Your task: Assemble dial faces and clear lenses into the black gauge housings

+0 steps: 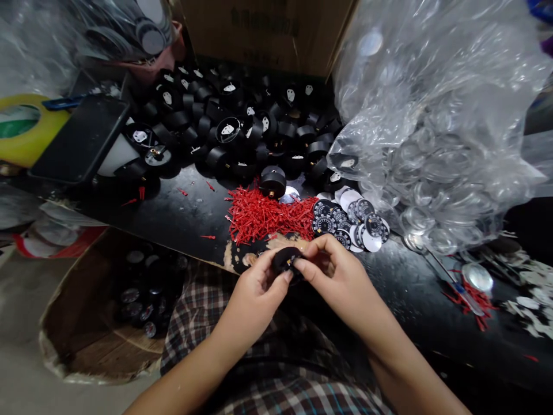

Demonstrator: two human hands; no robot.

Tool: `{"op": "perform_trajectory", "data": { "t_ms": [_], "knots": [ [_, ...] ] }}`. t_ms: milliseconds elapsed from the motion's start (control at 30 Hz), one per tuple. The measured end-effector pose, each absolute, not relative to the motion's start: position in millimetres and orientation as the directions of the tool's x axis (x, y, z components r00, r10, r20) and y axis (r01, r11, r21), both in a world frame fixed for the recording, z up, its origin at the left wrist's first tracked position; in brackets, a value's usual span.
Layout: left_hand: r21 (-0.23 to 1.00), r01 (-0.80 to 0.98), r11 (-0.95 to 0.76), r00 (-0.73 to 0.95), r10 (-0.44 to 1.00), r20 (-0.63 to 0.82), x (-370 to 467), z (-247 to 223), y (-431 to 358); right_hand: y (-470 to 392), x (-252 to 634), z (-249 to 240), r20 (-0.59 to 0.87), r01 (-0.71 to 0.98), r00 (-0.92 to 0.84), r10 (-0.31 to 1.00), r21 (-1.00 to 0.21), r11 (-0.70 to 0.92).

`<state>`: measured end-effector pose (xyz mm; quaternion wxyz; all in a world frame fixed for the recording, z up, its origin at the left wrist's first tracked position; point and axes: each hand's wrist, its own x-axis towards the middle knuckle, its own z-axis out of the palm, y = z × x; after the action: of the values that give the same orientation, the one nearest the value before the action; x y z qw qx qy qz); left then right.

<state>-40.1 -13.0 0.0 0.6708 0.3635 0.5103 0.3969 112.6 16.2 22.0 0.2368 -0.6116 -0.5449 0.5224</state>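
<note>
A black workbench [173,210] stretches across in front of me. On its right, a large clear plastic bag [440,115] holds round transparent discs; at the back stands a cardboard box [268,34]. Before the box spreads a heap of round black cases [218,157]. Nearer me is a pile of thin red pointers [254,213], with printed dials [324,223] overlapping just to its right.

My two hands meet at the bench's near edge, above my lap. My left hand [254,288] grips a round black part [283,259] between thumb and fingers; my right hand [339,279] pinches its right side. Whether my right fingertips also hold something small, I cannot tell. A tiny brass-coloured fitting [290,261] shows on the part.

To work well here, I judge, my left grip should stay steady on the rim while my right fingertips press lightly and squarely, without tilting the part.
</note>
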Motion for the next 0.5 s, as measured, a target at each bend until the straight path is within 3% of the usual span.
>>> {"op": "perform_trajectory", "data": {
  "t_ms": [100,167,267,367,433,500],
  "knots": [
    [0.912,0.014,0.410,0.122,0.904,-0.409,-56,2,-18,17,108,23,-0.351,0.466,-0.249,0.903,-0.861,-0.206],
    [0.904,0.017,0.428,0.040,0.903,-0.428,-68,2,-21,24,103,24,-0.271,0.561,-0.369,0.889,-0.828,-0.019],
    [0.868,-0.221,0.445,-0.123,0.870,-0.477,-80,0,-23,40,93,21,-0.153,0.758,-0.457,0.876,-0.582,0.294],
    [0.807,-0.425,0.409,-0.186,0.833,-0.521,-81,0,-24,55,80,16,-0.136,0.853,-0.488,0.862,-0.283,0.439],
    [0.792,-0.477,0.381,-0.194,0.833,-0.517,-78,1,-23,59,73,14,-0.131,0.851,-0.513,0.848,-0.205,0.483],
    [0.797,-0.490,0.353,-0.200,0.844,-0.497,-72,2,-22,60,71,13,-0.115,0.839,-0.530,0.840,-0.215,0.500]
  ]
}}
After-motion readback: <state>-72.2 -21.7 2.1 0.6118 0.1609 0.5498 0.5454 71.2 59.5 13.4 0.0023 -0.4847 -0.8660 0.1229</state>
